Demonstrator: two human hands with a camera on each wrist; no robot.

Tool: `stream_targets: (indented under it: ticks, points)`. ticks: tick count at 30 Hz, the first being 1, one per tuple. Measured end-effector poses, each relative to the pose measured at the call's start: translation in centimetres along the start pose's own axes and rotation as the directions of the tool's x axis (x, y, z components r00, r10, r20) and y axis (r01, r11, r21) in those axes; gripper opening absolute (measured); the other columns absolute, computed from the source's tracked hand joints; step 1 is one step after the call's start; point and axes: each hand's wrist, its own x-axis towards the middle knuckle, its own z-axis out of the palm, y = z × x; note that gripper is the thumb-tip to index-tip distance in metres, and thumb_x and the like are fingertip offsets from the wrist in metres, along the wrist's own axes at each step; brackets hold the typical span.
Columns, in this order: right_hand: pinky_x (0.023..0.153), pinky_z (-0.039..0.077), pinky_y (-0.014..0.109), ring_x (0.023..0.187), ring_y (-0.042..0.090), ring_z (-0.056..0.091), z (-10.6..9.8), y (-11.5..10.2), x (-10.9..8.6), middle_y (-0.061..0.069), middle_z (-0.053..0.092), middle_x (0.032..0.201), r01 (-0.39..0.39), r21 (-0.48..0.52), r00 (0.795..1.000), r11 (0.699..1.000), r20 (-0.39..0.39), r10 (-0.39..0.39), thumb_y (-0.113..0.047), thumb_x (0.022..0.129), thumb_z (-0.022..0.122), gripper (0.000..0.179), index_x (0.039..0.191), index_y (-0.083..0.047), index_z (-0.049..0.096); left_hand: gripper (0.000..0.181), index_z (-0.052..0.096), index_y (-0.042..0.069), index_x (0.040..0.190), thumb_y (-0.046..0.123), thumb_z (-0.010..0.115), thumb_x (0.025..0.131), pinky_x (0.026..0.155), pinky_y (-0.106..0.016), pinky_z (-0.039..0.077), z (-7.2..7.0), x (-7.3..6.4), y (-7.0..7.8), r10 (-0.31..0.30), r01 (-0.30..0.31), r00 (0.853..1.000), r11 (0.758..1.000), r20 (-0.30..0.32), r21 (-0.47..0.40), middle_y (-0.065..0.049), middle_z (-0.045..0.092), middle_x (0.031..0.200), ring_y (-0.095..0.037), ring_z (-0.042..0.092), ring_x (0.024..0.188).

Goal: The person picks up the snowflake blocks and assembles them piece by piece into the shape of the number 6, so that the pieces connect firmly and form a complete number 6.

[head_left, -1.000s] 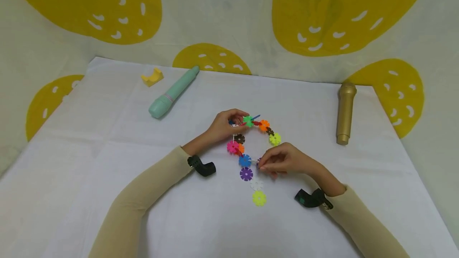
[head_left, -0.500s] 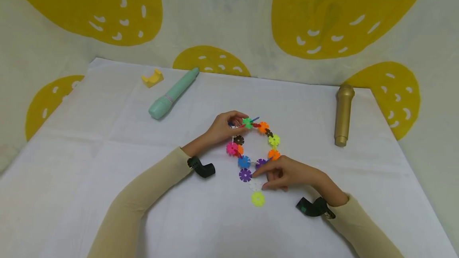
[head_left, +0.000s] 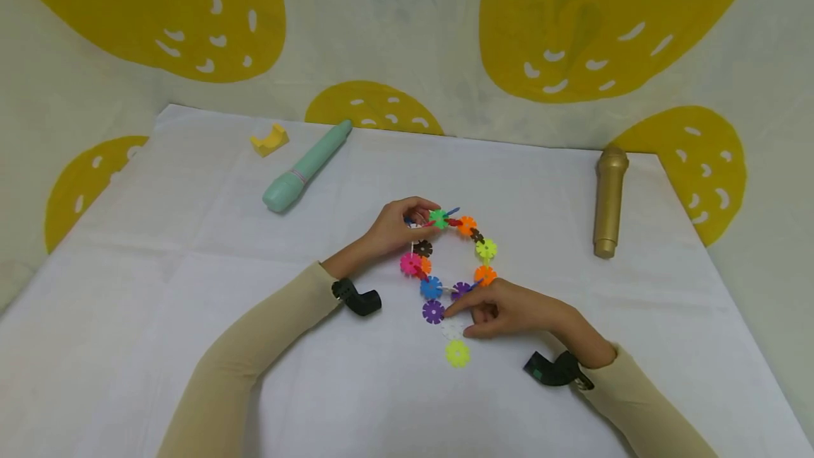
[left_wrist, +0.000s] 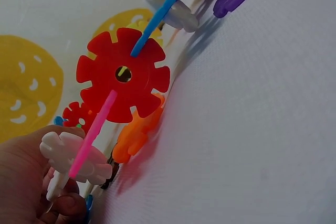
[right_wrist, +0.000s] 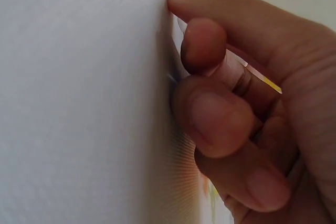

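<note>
A ring of colourful flower-shaped plastic discs (head_left: 486, 249), slotted edge to edge, lies in the middle of the table. My left hand (head_left: 398, 226) grips its upper left side, beside a green disc (head_left: 439, 219); in the left wrist view, fingers curl around a white disc (left_wrist: 73, 156). Below the ring, my right hand (head_left: 518, 308) rests low with index finger extended to a purple disc (head_left: 434, 312). Its thumb tip is at the edge of a loose white disc (head_left: 452, 330). In the right wrist view, the other fingers (right_wrist: 212, 116) bend close to the tabletop.
A loose yellow-green disc (head_left: 457, 354) lies nearest the front. A mint-green toy microphone (head_left: 308, 167) and a yellow cradle-shaped block (head_left: 270, 140) lie at the back left. A gold microphone (head_left: 610, 203) lies at the right. A fruit-print cloth (head_left: 413, 27) hangs behind the white table (head_left: 191, 232).
My right hand has moved from the ring's lower right side down to the loose discs, uncovering a purple and an orange disc in the ring. My left hand keeps its grip in place.
</note>
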Motion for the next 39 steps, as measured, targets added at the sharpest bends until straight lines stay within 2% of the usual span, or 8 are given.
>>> stream_targets:
  ticks: [7, 15, 22, 29, 33, 36, 39]
  points:
    - [0.05, 0.038, 0.016, 0.056, -0.004, 0.043, 0.1, -0.1, 0.0, -0.008, 0.05, 0.064, -0.031, 0.026, 0.999, 0.999, 0.019, 0.031, -0.014, 0.089, 0.072, 0.025, 0.114, -0.013, 0.068, 0.039, 0.066, 0.002, 0.119, 0.012, 0.078, 0.083, 0.074, -0.022, 0.047, 0.1, -0.1, 0.1, -0.001, 0.001, 1.0, 1.0, -0.005, 0.005, -0.009, 0.066, 0.094, -0.015, 0.059, 0.081]
    - [0.041, 0.038, 0.017, 0.045, 0.0, 0.042, 0.2, -0.2, -0.1, 0.001, 0.051, 0.06, -0.078, 0.158, 0.995, 0.984, 0.069, 0.068, -0.012, 0.087, 0.074, 0.026, 0.108, -0.008, 0.059, 0.04, 0.066, 0.002, 0.12, 0.011, 0.078, 0.083, 0.074, -0.022, 0.047, 0.2, -0.1, 0.0, -0.002, 0.002, 1.0, 1.0, -0.009, 0.0, -0.009, 0.065, 0.094, -0.015, 0.058, 0.081]
    - [0.047, 0.037, 0.016, 0.054, 0.003, 0.043, 0.1, 0.3, -0.3, 0.007, 0.05, 0.064, -0.007, 0.202, 0.998, 0.979, 0.058, -0.005, -0.008, 0.087, 0.073, 0.018, 0.095, -0.006, 0.057, 0.041, 0.066, 0.002, 0.121, 0.01, 0.078, 0.083, 0.074, -0.022, 0.047, 0.2, 0.0, -0.1, 0.02, -0.02, 1.0, 1.0, 0.002, 0.002, -0.009, 0.064, 0.093, -0.015, 0.058, 0.08]
    - [0.057, 0.046, 0.018, 0.067, 0.018, 0.051, -0.4, 0.3, -0.7, 0.008, 0.056, 0.08, 0.093, 0.181, 0.993, 0.979, 0.061, -0.105, -0.009, 0.087, 0.074, 0.014, 0.092, -0.007, 0.061, 0.04, 0.066, 0.002, 0.121, 0.011, 0.077, 0.083, 0.074, -0.022, 0.047, 0.2, 0.0, -0.1, 0.016, -0.017, 1.0, 1.0, 0.007, 0.016, -0.009, 0.065, 0.094, -0.015, 0.058, 0.081]
    - [0.061, 0.051, 0.022, 0.076, 0.017, 0.058, -0.9, 0.2, -0.8, 0.01, 0.064, 0.09, 0.125, 0.232, 0.992, 0.965, -0.003, -0.128, -0.002, 0.087, 0.072, 0.012, 0.093, -0.006, 0.061, 0.04, 0.066, 0.002, 0.121, 0.011, 0.078, 0.083, 0.074, -0.022, 0.047, 0.3, 0.0, -0.1, 0.016, -0.016, 1.0, 1.0, 0.009, 0.023, -0.01, 0.065, 0.094, -0.016, 0.058, 0.081]
    - [0.059, 0.051, 0.023, 0.074, 0.015, 0.059, -1.4, 0.2, -0.9, 0.012, 0.064, 0.09, 0.135, 0.241, 0.987, 0.961, -0.116, -0.11, 0.003, 0.086, 0.071, 0.015, 0.095, -0.006, 0.062, 0.04, 0.066, 0.003, 0.121, 0.011, 0.078, 0.083, 0.074, -0.022, 0.047, 0.3, 0.0, -0.1, 0.014, -0.014, 1.0, 1.0, 0.008, 0.025, -0.01, 0.065, 0.094, -0.016, 0.058, 0.081]
    - [0.058, 0.052, 0.023, 0.07, 0.014, 0.057, -2.0, 0.3, -0.9, 0.011, 0.063, 0.09, 0.144, 0.184, 0.964, 0.972, -0.25, -0.095, 0.007, 0.084, 0.071, 0.022, 0.102, -0.003, 0.064, 0.04, 0.066, 0.003, 0.121, 0.011, 0.078, 0.083, 0.074, -0.021, 0.047, 0.2, 0.0, 0.0, 0.011, -0.011, 1.0, 1.0, 0.007, 0.026, -0.01, 0.065, 0.094, -0.015, 0.058, 0.081]
